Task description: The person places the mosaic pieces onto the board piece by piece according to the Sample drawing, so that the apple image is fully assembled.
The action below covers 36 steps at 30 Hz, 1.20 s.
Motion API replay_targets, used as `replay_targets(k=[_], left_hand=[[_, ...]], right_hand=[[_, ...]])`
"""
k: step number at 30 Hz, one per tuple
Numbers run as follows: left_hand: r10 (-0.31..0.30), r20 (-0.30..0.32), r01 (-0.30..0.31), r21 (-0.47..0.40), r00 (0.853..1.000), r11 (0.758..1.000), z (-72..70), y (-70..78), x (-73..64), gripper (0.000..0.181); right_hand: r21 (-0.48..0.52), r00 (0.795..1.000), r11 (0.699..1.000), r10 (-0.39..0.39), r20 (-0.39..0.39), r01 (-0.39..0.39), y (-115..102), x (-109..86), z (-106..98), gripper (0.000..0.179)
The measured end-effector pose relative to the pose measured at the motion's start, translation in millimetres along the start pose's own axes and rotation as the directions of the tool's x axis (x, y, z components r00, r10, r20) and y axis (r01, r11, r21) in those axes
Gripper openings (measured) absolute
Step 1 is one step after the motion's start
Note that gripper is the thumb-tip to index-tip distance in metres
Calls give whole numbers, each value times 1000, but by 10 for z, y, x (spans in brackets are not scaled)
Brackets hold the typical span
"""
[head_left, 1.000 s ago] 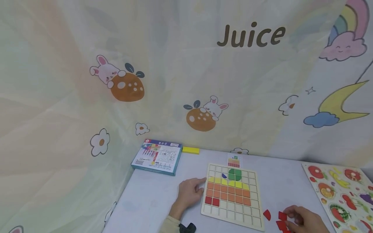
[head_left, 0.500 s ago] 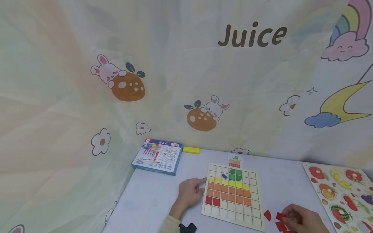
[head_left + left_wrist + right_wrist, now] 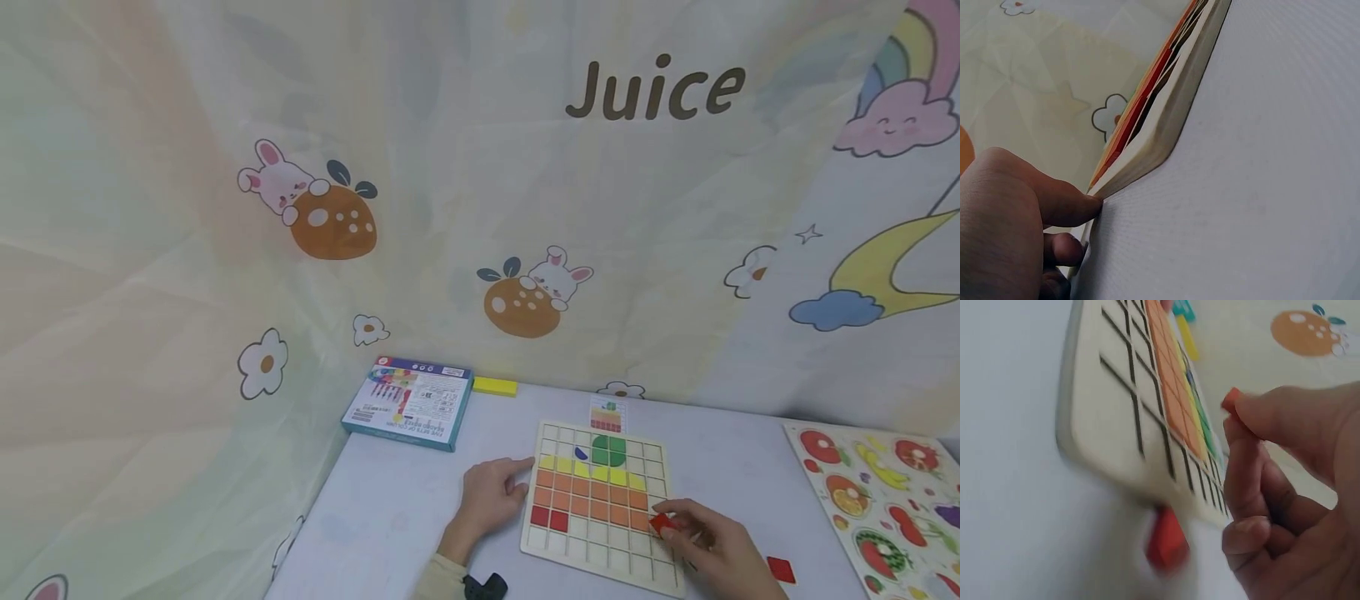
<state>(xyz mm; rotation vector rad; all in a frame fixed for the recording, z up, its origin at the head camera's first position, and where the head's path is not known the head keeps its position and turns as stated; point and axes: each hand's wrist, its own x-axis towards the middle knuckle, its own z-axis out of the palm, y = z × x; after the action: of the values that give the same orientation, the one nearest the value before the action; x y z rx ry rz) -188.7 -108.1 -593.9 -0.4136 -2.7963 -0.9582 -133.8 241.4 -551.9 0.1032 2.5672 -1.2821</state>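
A pale wooden grid board (image 3: 596, 554) lies on the white table, holding rows of yellow, orange and red square tiles plus green pieces (image 3: 608, 451) and a small blue piece (image 3: 581, 453). My left hand (image 3: 487, 496) touches the board's left edge with its fingertips; the left wrist view shows this at the board's side. Between thumb and fingertips, my right hand (image 3: 712, 542) pinches a red square tile (image 3: 662, 523) over the right side of the board. Another red tile (image 3: 781, 570) lies right of that hand. In the right wrist view, a blurred red piece (image 3: 1168, 544) lies beside the board.
Behind the board lies a small pattern card (image 3: 607, 414). A boxed set (image 3: 408, 404) and a yellow strip (image 3: 495, 387) sit at the back left. To the right is a fruit-picture board (image 3: 873, 500). A printed curtain (image 3: 420, 208) hangs behind the table.
From the loose red tiles, my right hand has moved left and up to the board's right side, carrying one red tile. My left hand has stayed at the board's edge.
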Motion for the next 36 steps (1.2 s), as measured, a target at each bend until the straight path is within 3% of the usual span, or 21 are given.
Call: replay_targets(k=[4, 7, 13, 17, 26, 36], left_hand=[[-2, 1, 2, -3, 1000, 1000, 10, 0, 5, 38], [-14, 10, 14, -4, 1000, 1000, 9, 0, 8, 39], [-19, 26, 19, -9, 999, 1000, -7, 3, 7, 39], [-2, 7, 2, -3, 1000, 1000, 1, -3, 5, 39], [-1, 5, 1, 3, 1000, 1000, 14, -8, 9, 39], [13, -9, -13, 5, 1000, 1000, 21, -20, 9, 39]], right_hand=[[90, 1000, 996, 8, -29, -5, -110, 61, 200, 44], [96, 998, 995, -11, -55, 16, -199, 81, 360, 45], [-34, 985, 987, -160, -71, 158, -312, 126, 635, 34], [-133, 980, 975, -188, -66, 178, -423, 156, 751, 30], [-276, 967, 938, -240, -88, 208, -543, 176, 881, 33], [-298, 964, 929, -254, -80, 220, -566, 162, 886, 27]])
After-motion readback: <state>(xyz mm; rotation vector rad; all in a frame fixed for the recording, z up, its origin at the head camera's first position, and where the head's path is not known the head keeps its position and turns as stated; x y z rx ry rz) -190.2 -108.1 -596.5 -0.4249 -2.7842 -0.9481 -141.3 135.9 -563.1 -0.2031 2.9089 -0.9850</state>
